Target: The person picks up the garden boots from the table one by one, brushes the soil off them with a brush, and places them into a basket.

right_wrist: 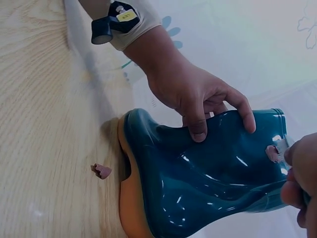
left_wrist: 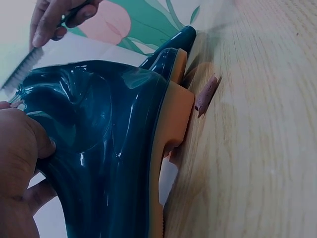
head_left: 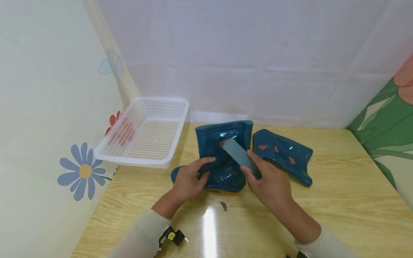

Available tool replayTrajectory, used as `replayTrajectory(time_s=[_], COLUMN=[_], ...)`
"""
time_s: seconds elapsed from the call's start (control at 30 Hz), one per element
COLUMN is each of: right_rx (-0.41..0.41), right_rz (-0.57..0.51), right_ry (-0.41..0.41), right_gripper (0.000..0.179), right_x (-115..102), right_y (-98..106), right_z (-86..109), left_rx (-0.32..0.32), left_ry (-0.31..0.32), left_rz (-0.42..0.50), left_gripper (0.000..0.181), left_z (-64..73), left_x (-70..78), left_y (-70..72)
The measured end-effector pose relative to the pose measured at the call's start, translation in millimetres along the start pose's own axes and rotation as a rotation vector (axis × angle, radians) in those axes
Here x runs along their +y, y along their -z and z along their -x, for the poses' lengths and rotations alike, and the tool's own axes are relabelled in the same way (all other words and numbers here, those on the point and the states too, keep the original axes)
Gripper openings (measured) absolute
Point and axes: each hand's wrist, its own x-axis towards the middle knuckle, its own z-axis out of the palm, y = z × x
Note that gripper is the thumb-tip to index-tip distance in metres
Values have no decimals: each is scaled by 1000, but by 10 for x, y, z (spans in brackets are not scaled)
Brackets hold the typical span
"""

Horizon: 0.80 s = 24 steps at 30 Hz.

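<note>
A glossy dark teal rain boot [head_left: 222, 179] with an orange sole [left_wrist: 177, 111] stands on the table, toe to the left in the head view. My left hand [head_left: 190, 180] grips it near the ankle, thumb and fingers on the boot's surface. My right hand [head_left: 272, 181] holds a brush [head_left: 237, 152], its bristles [left_wrist: 22, 74] at a reddish-brown patch [right_wrist: 272, 153] high on the boot's shaft. Another teal boot [head_left: 300, 152] lies on its side to the right, with several reddish-brown patches on it.
A curled brown flake [head_left: 223, 206] lies on the wooden table [head_left: 348, 215] in front of the boot. The white plastic basket [head_left: 167, 161] stands at the left, close to the painted wall. A pale sheet [head_left: 226, 71] hangs behind the table.
</note>
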Motion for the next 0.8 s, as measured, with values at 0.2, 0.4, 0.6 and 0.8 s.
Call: replayTrajectory(time_s=[0.2,0.4,0.6,0.8], right_rx=[28,-48,-73,11], right_rz=[2,34,19,-31], right_ry=[45,-5,-55,-22], right_gripper=[58,55,53,55], right_x=[-39,-49,-8,17], right_y=[4,-6,-13,13], right_z=[-80,-76,5,29], left_rx=[14,13,5,5], left_ry=[-34,-46,-29,-15], left_rz=[-22,-27,-20,-24], left_gripper=[57,57,56,55], left_z=[10,7,4,-1], left_x=[-4,0,14,16], left_y=[0,-3,3,-2])
